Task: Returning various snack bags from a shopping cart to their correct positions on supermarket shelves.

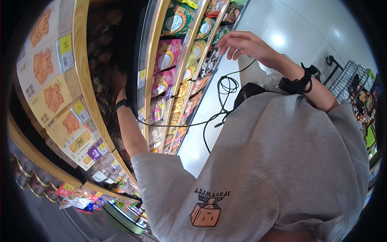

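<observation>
My left hand point(116, 77) reaches into a dark, recessed shelf of small wrapped packets point(104, 99). Shadow and blur hide its fingers, and whether it holds anything does not show. A black band point(123, 103) circles that wrist. My right hand point(239, 45) hangs over the floor beside the lower shelves, fingers loosely bent and apart, with nothing in them. On my right forearm sits a black strapped device point(297, 80). Bagged snacks in green point(177, 21) and pink point(167, 56) fill the shelf tiers between my hands.
A wooden shelf edge point(90, 90) runs beside my left arm, with boxed goods point(43, 65) and price tags point(65, 53) beyond it. A black cable point(178, 125) crosses from my left wrist and coils near my waist. On the right stands a wire basket rack point(347, 80).
</observation>
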Demonstrator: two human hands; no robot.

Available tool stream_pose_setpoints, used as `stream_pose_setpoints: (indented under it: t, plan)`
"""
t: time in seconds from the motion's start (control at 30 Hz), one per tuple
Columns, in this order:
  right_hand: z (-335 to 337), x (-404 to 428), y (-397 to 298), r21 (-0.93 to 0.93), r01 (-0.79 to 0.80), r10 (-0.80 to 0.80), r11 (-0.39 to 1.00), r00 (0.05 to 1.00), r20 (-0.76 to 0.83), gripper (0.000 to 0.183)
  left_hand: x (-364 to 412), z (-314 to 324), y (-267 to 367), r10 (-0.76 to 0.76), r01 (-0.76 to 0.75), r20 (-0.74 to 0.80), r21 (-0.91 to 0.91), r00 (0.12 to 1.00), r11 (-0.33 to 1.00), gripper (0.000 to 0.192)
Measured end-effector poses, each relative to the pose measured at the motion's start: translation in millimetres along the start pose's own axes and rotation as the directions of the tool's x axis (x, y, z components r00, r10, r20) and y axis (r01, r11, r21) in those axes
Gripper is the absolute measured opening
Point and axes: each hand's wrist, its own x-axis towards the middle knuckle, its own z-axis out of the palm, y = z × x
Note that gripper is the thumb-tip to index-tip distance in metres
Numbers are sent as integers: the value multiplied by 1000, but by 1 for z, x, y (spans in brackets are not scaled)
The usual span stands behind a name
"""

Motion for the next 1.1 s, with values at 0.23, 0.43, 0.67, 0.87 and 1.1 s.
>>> stream_pose_setpoints:
  t: [0.23,0.43,0.67,0.87,1.1]
  plan:
    - [-25,-17,-5,12,-33,34,999,981,-190,37,14,28,-4,44,-44,-4,76,999,996,57]
    - [-34,-22,-8,36,-2,10,999,979,-204,38,-2,25,-6,-25,24,21,52,999,998,59]
    - [-35,-39,-19,46,64,-54,997,981,-188,43,-5,-14,3,-104,171,154,-523,983,835,45]
    - [-64,-79,-41,134,224,-165,965,921,-353,31,35,-244,121,58,105,110,-991,992,82,17]
    - [-36,-182,-76,-100,514,-406,852,527,-747,30,71,-407,298,571,-484,-587,-805,573,-342,19]
